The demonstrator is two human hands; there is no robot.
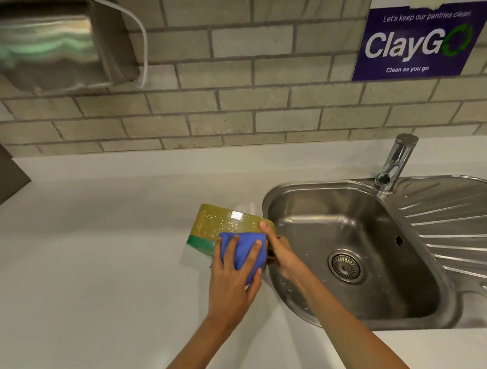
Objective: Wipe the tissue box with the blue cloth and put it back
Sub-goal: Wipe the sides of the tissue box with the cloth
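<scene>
The tissue box (221, 225) is glossy yellow-gold with a green band along its lower edge. It stands on the white counter (96, 262) just left of the sink, tilted toward me. My left hand (233, 275) presses a folded blue cloth (244, 250) against the box's near side, fingers spread over the cloth. My right hand (278, 249) grips the box's right end, thumb on its top edge. The near right part of the box is hidden by the cloth and hands.
A steel sink (350, 257) with a drain and ribbed draining board lies right of the box, and a chrome tap (395, 162) stands behind it. A metal dispenser (56, 45) hangs on the tiled wall at upper left. A blue ClayGo sign (418, 41) is at upper right.
</scene>
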